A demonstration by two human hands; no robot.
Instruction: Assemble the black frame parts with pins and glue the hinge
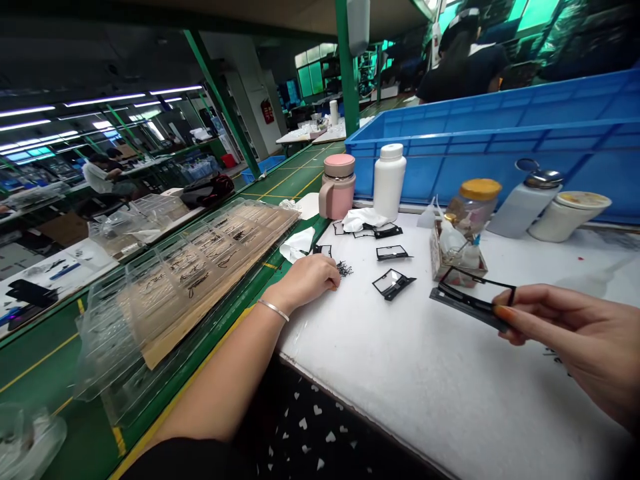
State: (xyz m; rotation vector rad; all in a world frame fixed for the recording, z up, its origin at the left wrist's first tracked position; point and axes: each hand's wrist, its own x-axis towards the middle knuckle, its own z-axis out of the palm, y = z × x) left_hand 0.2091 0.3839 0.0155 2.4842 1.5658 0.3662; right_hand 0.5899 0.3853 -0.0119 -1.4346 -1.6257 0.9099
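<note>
My right hand [565, 327] pinches one end of a black plastic frame [470, 300], held tilted above the white tabletop. My left hand [309, 283] rests on the table's left edge with its fingers curled closed. What those fingers hold, if anything, is hidden. Beside its fingertips is a little heap of thin black pieces [344, 269]. Two similar frames, a nearer black frame [393, 285] and a farther black frame [393, 253], lie between my hands. More frames are partly covered by crumpled white tissue [365, 219].
Behind stand a pink mug [339, 190], a white bottle [390, 180], a small box of bottles [457, 267], a yellow-lidded jar [475, 200], and a pump bottle [525, 203]. A blue crate [500, 147] borders the table. To the left lies a clear divided tray [200, 267].
</note>
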